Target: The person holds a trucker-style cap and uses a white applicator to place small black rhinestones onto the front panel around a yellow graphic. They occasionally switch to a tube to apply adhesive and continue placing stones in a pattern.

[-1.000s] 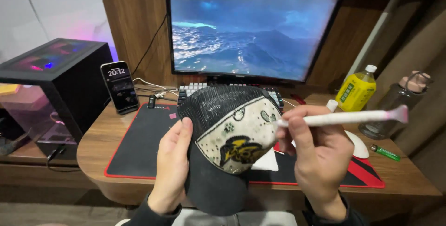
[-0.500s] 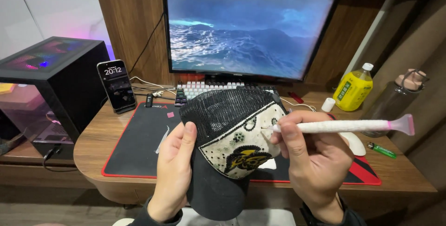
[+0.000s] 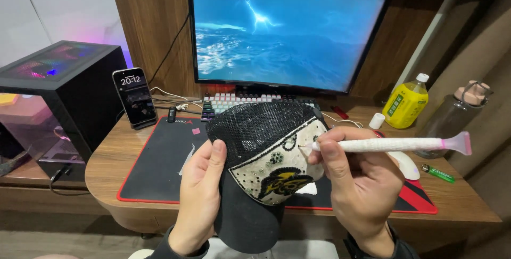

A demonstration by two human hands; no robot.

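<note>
My left hand (image 3: 198,195) grips a black mesh cap (image 3: 255,131) by its left side, brim pointing down toward me. The cap's pale front panel (image 3: 277,168) is covered in small stones with a yellow and black emblem. My right hand (image 3: 356,184) holds a white pen-shaped tool (image 3: 388,144) with a pink flat end. Its tip touches the upper right of the front panel.
A black desk mat with red edge (image 3: 159,163) lies on the wooden desk (image 3: 106,158). Behind stand a monitor (image 3: 282,30), a keyboard (image 3: 234,102), a phone on a stand (image 3: 134,97) and a computer case (image 3: 58,88). A yellow bottle (image 3: 405,102), a clear bottle (image 3: 452,118), a white mouse (image 3: 405,164) and a green lighter (image 3: 439,173) sit to the right.
The cap has turned slightly, and the tool's tip has moved up along the panel's right edge. The monitor picture now shows lightning.
</note>
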